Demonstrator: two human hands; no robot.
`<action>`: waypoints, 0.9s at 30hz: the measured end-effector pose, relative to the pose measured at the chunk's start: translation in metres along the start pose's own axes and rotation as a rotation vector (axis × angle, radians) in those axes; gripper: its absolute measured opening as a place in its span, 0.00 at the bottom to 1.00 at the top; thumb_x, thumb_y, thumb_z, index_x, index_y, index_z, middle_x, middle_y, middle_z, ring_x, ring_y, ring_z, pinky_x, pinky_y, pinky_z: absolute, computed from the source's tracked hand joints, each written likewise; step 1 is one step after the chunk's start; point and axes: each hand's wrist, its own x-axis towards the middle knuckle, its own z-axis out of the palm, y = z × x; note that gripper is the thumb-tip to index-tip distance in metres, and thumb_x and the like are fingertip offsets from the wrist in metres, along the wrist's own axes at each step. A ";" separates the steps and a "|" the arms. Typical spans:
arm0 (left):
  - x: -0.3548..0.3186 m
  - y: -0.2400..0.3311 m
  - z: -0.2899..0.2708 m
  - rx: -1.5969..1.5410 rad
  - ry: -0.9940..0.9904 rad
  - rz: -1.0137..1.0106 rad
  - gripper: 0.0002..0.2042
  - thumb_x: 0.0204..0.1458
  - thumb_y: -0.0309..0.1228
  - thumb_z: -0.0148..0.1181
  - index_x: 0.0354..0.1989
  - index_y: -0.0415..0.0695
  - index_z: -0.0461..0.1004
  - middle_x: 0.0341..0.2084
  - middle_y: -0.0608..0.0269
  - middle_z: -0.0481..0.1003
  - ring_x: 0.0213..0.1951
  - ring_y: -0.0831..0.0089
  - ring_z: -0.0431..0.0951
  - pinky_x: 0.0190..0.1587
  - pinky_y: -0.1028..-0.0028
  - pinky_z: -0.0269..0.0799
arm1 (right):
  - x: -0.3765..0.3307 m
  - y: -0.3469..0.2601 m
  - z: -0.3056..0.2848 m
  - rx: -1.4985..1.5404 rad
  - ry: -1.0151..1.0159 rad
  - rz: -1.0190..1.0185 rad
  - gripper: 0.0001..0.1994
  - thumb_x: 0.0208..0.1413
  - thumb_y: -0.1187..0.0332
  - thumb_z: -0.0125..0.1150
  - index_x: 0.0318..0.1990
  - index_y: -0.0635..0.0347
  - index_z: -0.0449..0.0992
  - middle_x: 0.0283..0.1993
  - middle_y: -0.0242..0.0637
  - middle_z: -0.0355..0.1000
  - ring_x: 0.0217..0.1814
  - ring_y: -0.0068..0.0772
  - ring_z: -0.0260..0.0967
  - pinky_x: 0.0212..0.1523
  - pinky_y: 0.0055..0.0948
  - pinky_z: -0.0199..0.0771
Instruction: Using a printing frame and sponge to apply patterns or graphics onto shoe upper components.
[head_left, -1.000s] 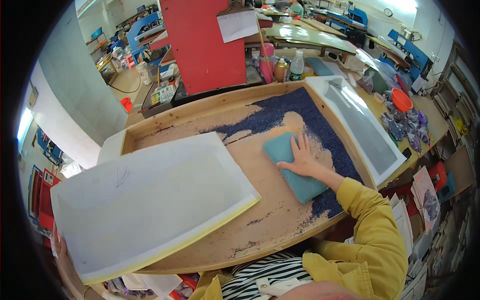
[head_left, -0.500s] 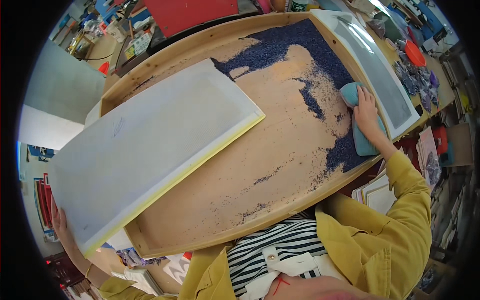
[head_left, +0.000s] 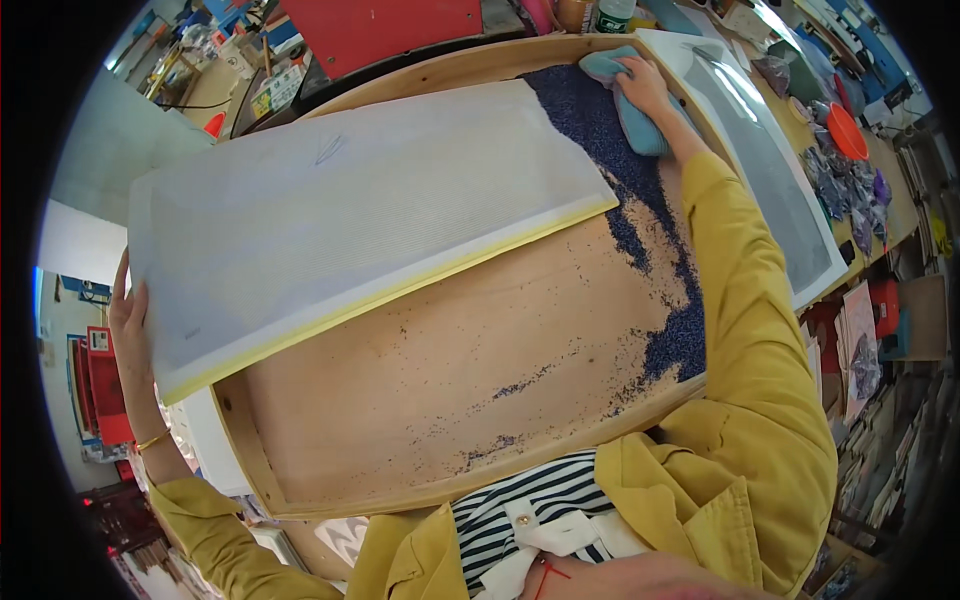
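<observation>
My left hand (head_left: pixel 129 310) grips the left end of a large pale grey rectangular panel (head_left: pixel 370 210) with a yellow front edge. The panel slants across a shallow wooden tray (head_left: pixel 236 425), its right end over the tray floor. Dark blue-purple granules (head_left: pixel 575 108) lie thickly along the tray's right side and far right corner, and some go out of sight at the panel's edge. In that far corner my right hand (head_left: pixel 648 88) is closed over a soft-looking light blue padded piece (head_left: pixel 640 122) that rests among the granules. Its exact kind is unclear.
Right of the tray lies a white-bordered grey framed sheet (head_left: pixel 765 165). Beyond it are an orange-red bowl (head_left: pixel 847 131) and small plastic bags (head_left: pixel 850 190). A red box-like machine (head_left: pixel 385 30) stands behind the tray. Loose granules are scattered over the bare wooden tray floor (head_left: pixel 450 375).
My right hand has pushed the light blue piece from the tray's right side to its far right corner. The panel, held by my left hand, has shifted away from me and to the right.
</observation>
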 end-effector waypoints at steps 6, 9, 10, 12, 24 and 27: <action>-0.007 -0.009 0.001 -0.110 -0.023 0.031 0.27 0.66 0.38 0.54 0.74 0.53 0.59 0.63 0.55 0.72 0.55 0.60 0.77 0.58 0.68 0.69 | 0.001 -0.020 0.002 0.669 -0.475 0.313 0.18 0.54 0.69 0.57 0.51 0.61 0.82 0.45 0.47 0.80 0.42 0.43 0.75 0.48 0.35 0.75; -0.027 -0.034 -0.020 -0.121 -0.057 0.006 0.28 0.66 0.38 0.54 0.74 0.52 0.58 0.63 0.55 0.72 0.56 0.61 0.77 0.59 0.69 0.69 | -0.026 -0.045 -0.028 0.928 -0.724 0.270 0.16 0.54 0.69 0.58 0.49 0.61 0.83 0.40 0.44 0.82 0.35 0.36 0.74 0.42 0.29 0.75; -0.032 -0.038 -0.018 -0.129 -0.068 -0.011 0.28 0.66 0.38 0.54 0.74 0.52 0.58 0.63 0.55 0.72 0.56 0.61 0.77 0.59 0.69 0.69 | -0.037 -0.049 -0.048 0.939 -0.692 0.192 0.17 0.54 0.70 0.58 0.50 0.61 0.83 0.39 0.41 0.82 0.34 0.32 0.73 0.39 0.28 0.74; -0.057 -0.043 -0.028 -0.105 -0.073 -0.044 0.28 0.67 0.38 0.53 0.74 0.52 0.58 0.64 0.56 0.71 0.57 0.63 0.76 0.60 0.70 0.68 | -0.055 -0.062 -0.083 0.966 -0.691 0.103 0.17 0.53 0.71 0.58 0.50 0.61 0.83 0.37 0.38 0.82 0.32 0.29 0.71 0.36 0.26 0.73; -0.195 -0.055 0.042 -0.135 0.010 -0.304 0.27 0.65 0.31 0.54 0.73 0.46 0.59 0.59 0.56 0.75 0.53 0.74 0.76 0.56 0.83 0.67 | -0.119 -0.103 -0.114 0.757 -0.312 0.563 0.16 0.53 0.70 0.64 0.50 0.59 0.83 0.37 0.34 0.82 0.36 0.29 0.75 0.44 0.23 0.74; -0.213 -0.044 0.071 -0.199 0.020 -0.365 0.27 0.65 0.31 0.53 0.72 0.44 0.61 0.61 0.56 0.73 0.54 0.74 0.74 0.57 0.82 0.65 | -0.110 -0.150 -0.109 0.835 -0.347 0.433 0.16 0.54 0.72 0.63 0.51 0.59 0.82 0.43 0.33 0.82 0.40 0.29 0.74 0.47 0.22 0.72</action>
